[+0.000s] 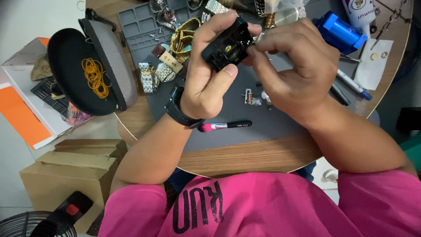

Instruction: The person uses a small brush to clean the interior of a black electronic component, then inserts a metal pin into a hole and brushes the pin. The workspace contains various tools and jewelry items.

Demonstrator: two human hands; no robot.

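While the left hand (206, 83) clamps a small black plastic housing (228, 44) between thumb and fingers, the right hand (291, 72) pinches fingertips together at its edge

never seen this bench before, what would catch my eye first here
At centre, the left hand grips a small black boxy part above a grey work mat, while the right hand pinches at its edge. To the left lies an open black case holding orange rubber bands, with a heap of metal watches between it and the hands. A pink-tipped brush lies on the mat, below the hands.
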